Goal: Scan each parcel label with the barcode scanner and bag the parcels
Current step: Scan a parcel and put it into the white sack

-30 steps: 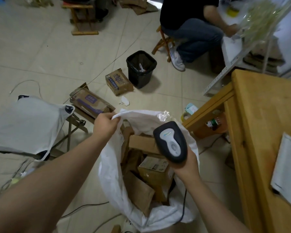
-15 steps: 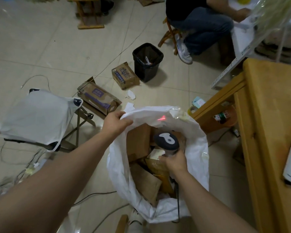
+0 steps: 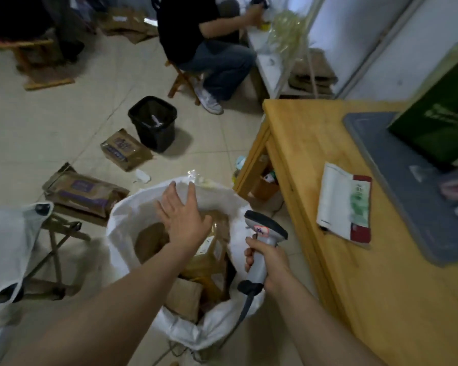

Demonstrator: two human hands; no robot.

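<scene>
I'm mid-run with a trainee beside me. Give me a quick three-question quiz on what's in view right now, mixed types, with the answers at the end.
1. True or false: the left hand grips the rim of the white sack.
2. Where does the white mailer lie? A) in the white sack B) on the wooden table C) in the left hand
3. Fill in: the right hand holds the ____ by its handle.

Key: 1 false, the hand is open with its fingers spread above the sack's mouth. 2 B. 3 barcode scanner.
</scene>
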